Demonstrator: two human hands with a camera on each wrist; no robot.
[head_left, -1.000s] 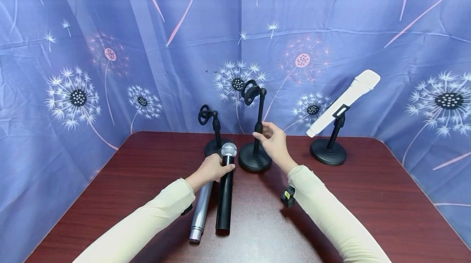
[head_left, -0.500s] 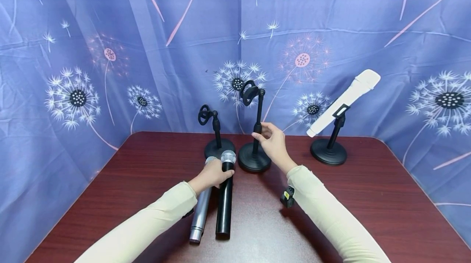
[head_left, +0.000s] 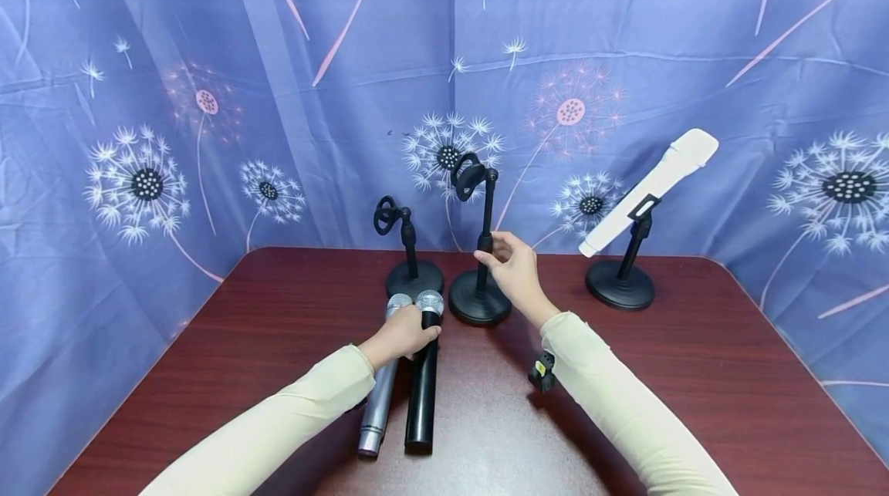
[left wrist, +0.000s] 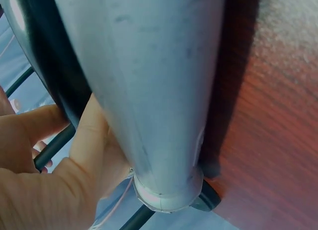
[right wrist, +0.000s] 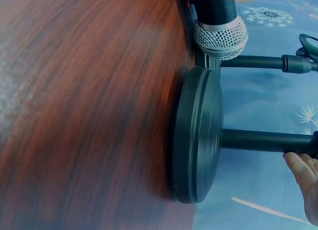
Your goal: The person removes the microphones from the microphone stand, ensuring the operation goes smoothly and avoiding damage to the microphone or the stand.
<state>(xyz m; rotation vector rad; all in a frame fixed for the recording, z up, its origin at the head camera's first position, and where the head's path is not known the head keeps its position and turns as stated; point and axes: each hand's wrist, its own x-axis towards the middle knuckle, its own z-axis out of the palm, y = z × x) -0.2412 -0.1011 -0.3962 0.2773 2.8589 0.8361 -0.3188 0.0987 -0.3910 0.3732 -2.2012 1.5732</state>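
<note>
My left hand (head_left: 401, 334) grips a black microphone (head_left: 422, 396) with a silver mesh head, thumb across its upper body. Beside it lies a silver microphone (head_left: 378, 407), partly covered by that hand; its body fills much of the left wrist view. My right hand (head_left: 515, 271) pinches the upright of the taller black microphone stand (head_left: 479, 301), whose ring clip at the top holds nothing. In the right wrist view, the black microphone's mesh head (right wrist: 222, 38) appears close by the stand's round base (right wrist: 198, 135).
A shorter black stand (head_left: 414, 280) with a bare clip is just behind the microphones. At the right, a white microphone (head_left: 653, 191) sits tilted in a third stand (head_left: 620, 285). A patterned blue curtain (head_left: 333, 133) hangs behind the reddish-brown table (head_left: 299, 303).
My left hand and the black microphone have moved slightly toward me and down, uncovering the silver microphone's head. The taller stand has shifted slightly left with my right hand on it.
</note>
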